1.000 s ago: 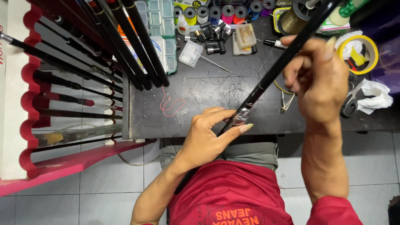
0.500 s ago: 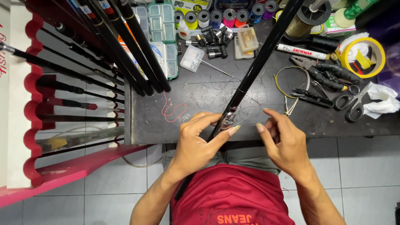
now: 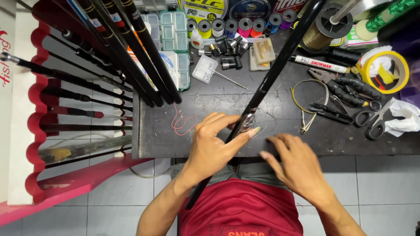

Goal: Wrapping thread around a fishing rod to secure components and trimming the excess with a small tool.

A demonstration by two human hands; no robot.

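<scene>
**Rod pinned at the surface's edge**

Left hand (image 3: 214,142), fingers clenched around the black fishing rod (image 3: 267,83), which slants across the dark surface (image 3: 280,140) toward the lap. Right hand (image 3: 297,168) lies just beside it, fingers released, resting flat on the surface's near edge.

Dark scratched workbench (image 3: 210,144) over pale tiled floor (image 3: 385,192). At 9 o'clock, red scalloped rack (image 3: 33,144) holding dark rods (image 3: 65,76). At 12 o'clock, row of coloured thread spools (image 3: 245,25) and clear compartment box (image 3: 173,32). At 2 o'clock, white marker pen (image 3: 321,64) and yellow tape roll (image 3: 385,72). At 3 o'clock, black pliers (image 3: 350,85), scissors (image 3: 378,122), crumpled white tissue (image 3: 404,118). Near centre, loop of red thread (image 3: 183,124).
</scene>
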